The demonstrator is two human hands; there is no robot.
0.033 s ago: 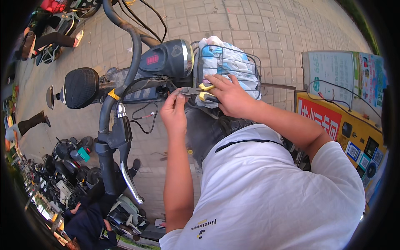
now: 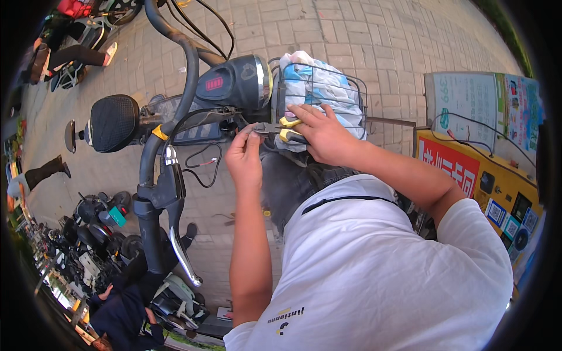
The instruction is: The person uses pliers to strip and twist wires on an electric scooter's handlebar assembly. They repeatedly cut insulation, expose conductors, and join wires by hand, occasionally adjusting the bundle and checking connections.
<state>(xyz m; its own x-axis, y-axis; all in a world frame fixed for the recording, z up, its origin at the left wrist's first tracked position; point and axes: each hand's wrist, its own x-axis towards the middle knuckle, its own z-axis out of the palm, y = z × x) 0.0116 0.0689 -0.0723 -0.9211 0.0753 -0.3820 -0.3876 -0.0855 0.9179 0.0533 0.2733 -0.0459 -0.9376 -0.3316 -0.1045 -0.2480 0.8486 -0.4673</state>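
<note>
My right hand (image 2: 328, 134) is closed round the yellow-and-black handles of a pair of pliers (image 2: 268, 127), whose jaws point left. The fingertips of my left hand (image 2: 244, 153) pinch together at the jaw tips. What they hold there is too small to make out. Both hands are beside the front of an electric bike, just below its dark headlight housing (image 2: 237, 83). Right behind the pliers is a wire basket (image 2: 365, 99) with a crumpled white-and-blue plastic sheet (image 2: 319, 79) in it. Dark cables lie close to my left fingers.
The bike's handlebar (image 2: 191, 70) curves down on the left to a silver brake lever (image 2: 184, 251). Behind it is the black seat (image 2: 114, 124). A loose cable with a connector (image 2: 212, 161) hangs over the paving. A yellow cabinet (image 2: 489, 167) stands at right; people and parked bikes are at left.
</note>
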